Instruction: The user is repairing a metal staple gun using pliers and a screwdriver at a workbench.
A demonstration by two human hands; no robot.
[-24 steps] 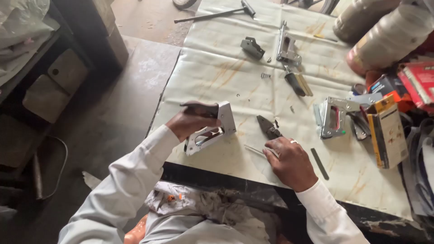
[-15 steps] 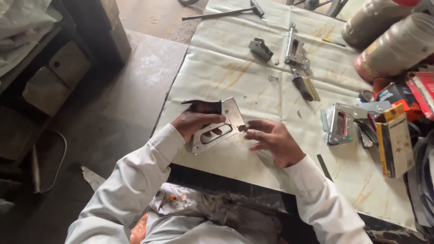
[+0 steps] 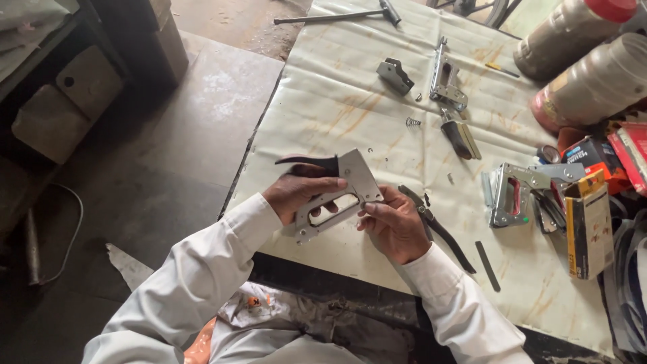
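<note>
Since the earlier frame the right hand [image 3: 394, 226] comes off the counter [image 3: 337, 101] and joins the left hand [image 3: 296, 192] at the staple gun body [image 3: 337, 195]. Now both hands grip it, lifted just above the counter, with the pliers [image 3: 438, 229] lying beside. It looks stiff, rather heavy metal; the handle opening seems the safest hold.

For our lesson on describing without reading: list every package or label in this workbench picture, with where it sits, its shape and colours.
Yellow and black box: right edge of the table, tall narrow carton, one end open.
Red and black box: just behind the yellow one, small, with a light blue label.
Red pack: far right edge, flat, partly cut off.
Two big rolls: top right corner, lying tilted, brown and grey with red ends.
</note>
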